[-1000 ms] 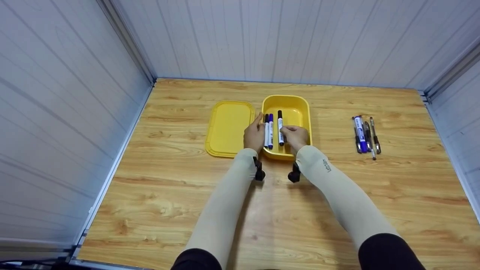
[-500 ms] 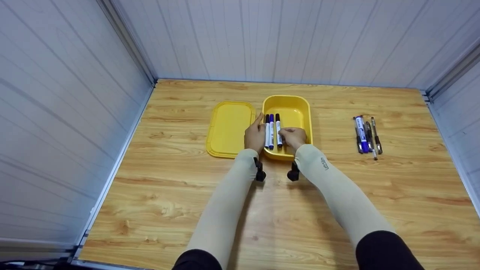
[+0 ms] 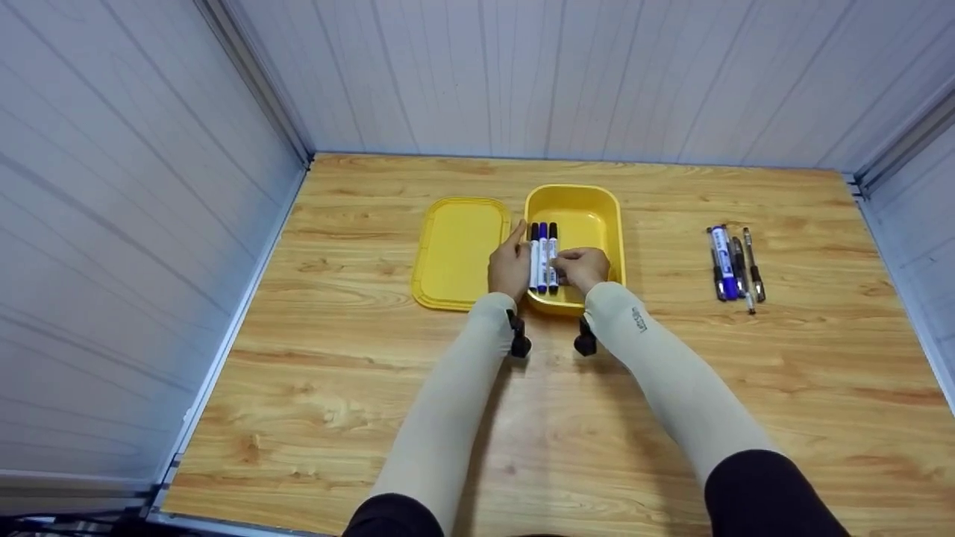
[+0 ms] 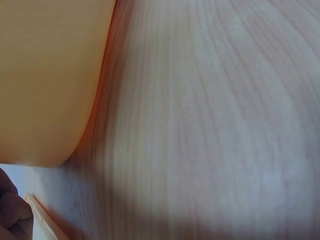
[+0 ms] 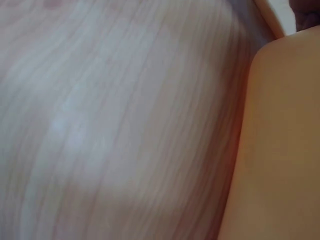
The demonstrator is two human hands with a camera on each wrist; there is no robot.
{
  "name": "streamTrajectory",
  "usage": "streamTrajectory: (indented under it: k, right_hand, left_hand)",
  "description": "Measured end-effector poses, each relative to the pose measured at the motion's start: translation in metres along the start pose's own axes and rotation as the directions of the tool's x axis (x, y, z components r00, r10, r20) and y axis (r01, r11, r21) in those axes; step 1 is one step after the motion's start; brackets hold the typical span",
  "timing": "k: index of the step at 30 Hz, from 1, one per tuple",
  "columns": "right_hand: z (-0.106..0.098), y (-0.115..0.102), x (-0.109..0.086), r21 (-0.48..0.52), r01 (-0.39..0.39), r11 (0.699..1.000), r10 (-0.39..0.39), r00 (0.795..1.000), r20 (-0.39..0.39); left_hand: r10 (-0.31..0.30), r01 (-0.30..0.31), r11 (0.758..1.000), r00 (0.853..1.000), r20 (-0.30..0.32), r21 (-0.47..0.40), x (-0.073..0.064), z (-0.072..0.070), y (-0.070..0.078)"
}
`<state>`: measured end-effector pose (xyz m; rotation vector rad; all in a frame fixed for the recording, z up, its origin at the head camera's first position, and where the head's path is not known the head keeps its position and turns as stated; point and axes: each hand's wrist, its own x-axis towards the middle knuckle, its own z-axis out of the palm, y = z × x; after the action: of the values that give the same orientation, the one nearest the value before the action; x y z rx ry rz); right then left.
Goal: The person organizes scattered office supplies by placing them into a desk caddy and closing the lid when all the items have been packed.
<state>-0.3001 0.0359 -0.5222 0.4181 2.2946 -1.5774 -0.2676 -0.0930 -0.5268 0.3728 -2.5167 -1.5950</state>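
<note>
Inside the yellow plastic box (image 3: 613, 216), three white-barrelled markers lie side by side along the left wall. In the head view my right hand (image 3: 586, 266) reaches in over the near right rim. Its fingers pinch the rightmost black-capped marker (image 3: 553, 246). Beside that one lie a purple-blue-capped marker (image 3: 542, 257) and another black-capped marker (image 3: 534, 253). My left hand (image 3: 509, 267) grips the box's left rim, one finger pointing forward along it. Both wrist views mostly show the box's outer wall (image 4: 45, 80) and wood; only bits of the hands appear at the corners.
Left of the box a yellow lid (image 3: 462, 250) lies flat on the wooden table (image 3: 313, 418). To the right lies a group of several pens (image 3: 752, 265) with a thick blue-and-white marker (image 3: 723, 261). Pale panel walls (image 3: 522, 82) enclose the table's back and sides.
My right hand has moved the black-capped marker leftwards, up against the other two markers. The left hand keeps its place at the box's rim. The head view has shifted slightly.
</note>
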Motion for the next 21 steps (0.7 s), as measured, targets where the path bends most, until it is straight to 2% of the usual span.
streamTrajectory:
  k: [5, 12, 15, 18, 21]
  right_hand:
    - [0.0005, 0.0010, -0.0006, -0.049, 0.062, 0.997, -0.061, 0.998, 0.025]
    - [0.0016, -0.0012, -0.0063, -0.136, 0.149, 0.980, -0.147, 0.989, 0.020]
    - [0.0007, -0.0028, -0.0076, -0.230, 0.217, 0.949, -0.219, 0.976, 0.017]
    - [-0.0024, -0.0043, -0.0081, -0.330, 0.276, 0.903, -0.289, 0.957, 0.011]
    - [-0.0073, -0.0073, -0.0081, -0.362, 0.314, 0.878, -0.331, 0.943, 0.014]
  left_hand:
    - [-0.008, 0.009, 0.999, 1.000, -0.014, 0.038, -0.0002, -0.0003, 0.0023]
    - [-0.031, 0.031, 0.999, 0.999, -0.006, 0.036, 0.0018, 0.0011, 0.0009]
    - [-0.035, 0.035, 0.999, 0.999, 0.005, 0.036, 0.0031, 0.0010, 0.0011]
    - [-0.029, 0.029, 0.998, 1.000, 0.005, 0.058, 0.0036, 0.0000, 0.0019]
    - [-0.023, 0.023, 0.997, 1.000, 0.002, 0.072, 0.0032, -0.0013, 0.0027]
